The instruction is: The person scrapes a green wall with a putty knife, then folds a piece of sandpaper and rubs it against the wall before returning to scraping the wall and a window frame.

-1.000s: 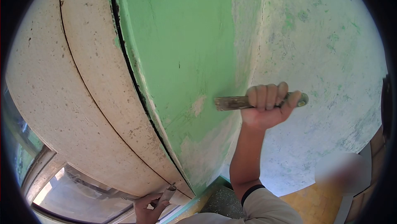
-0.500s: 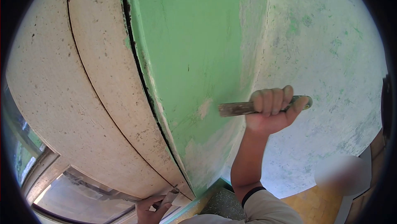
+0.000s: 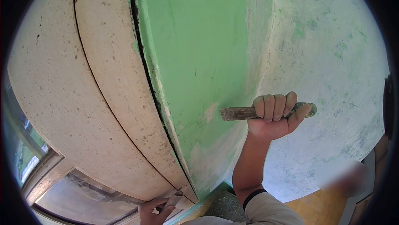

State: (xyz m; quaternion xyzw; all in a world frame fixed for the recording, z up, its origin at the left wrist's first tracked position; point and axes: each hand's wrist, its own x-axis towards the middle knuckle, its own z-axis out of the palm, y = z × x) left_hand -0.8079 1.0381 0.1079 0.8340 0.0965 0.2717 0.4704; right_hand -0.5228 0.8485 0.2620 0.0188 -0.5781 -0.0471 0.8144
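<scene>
My right hand (image 3: 274,115) is wrapped round a scraper (image 3: 239,113) with a worn, stained blade and a dark handle whose round end shows past my thumb. The blade points left and overlaps the green wall (image 3: 199,30) beside a bare, pale patch (image 3: 210,112). Low in the view, my left hand (image 3: 154,212) grips a short grey tube-like piece (image 3: 173,199) between thumb and fingers, close to the bottom of the beige panel (image 3: 120,100). Part of the left hand's fingers is hidden behind that piece.
A dark gap (image 3: 145,65) separates the panel from the green wall. To the right is a scraped, whitish wall (image 3: 316,59) with green traces. A window pane (image 3: 83,200) lies at lower left. Yellowish flooring (image 3: 316,204) and a speckled dark surface (image 3: 224,208) show below.
The view has shifted slightly, so walls and panel sit a little further right and lower. The scraper and right hand sit slightly lower in view. Both hands keep their hold.
</scene>
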